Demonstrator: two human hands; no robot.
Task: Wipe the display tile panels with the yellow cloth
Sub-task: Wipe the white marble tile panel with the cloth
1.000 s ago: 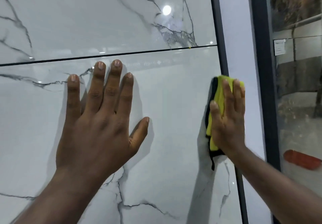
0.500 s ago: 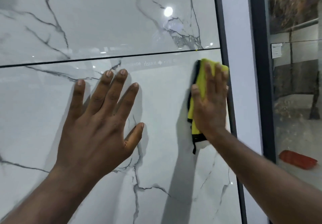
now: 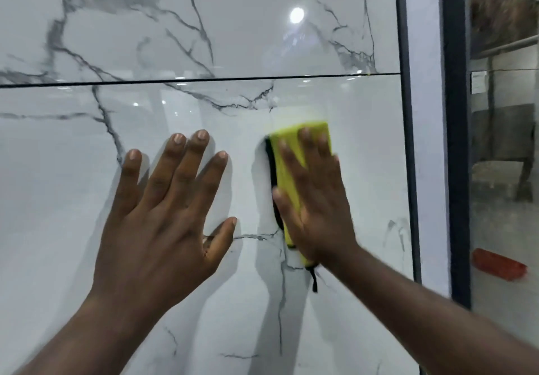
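We pressed the yellow cloth (image 3: 287, 185) flat against the lower tile panel (image 3: 364, 170) under our right hand (image 3: 318, 208), its grip released, with fingers straight rather than curled round the fabric. Our left hand (image 3: 163, 214) lay spread and equally released on the same glossy face just beside it, below the dark seam (image 3: 204, 79). Since only palm pressure pinned the folded cloth, we judged that easing off in a stroke could let it slip down the panel, and our bare left palm risked leaving smears on gloss we meant to clean.
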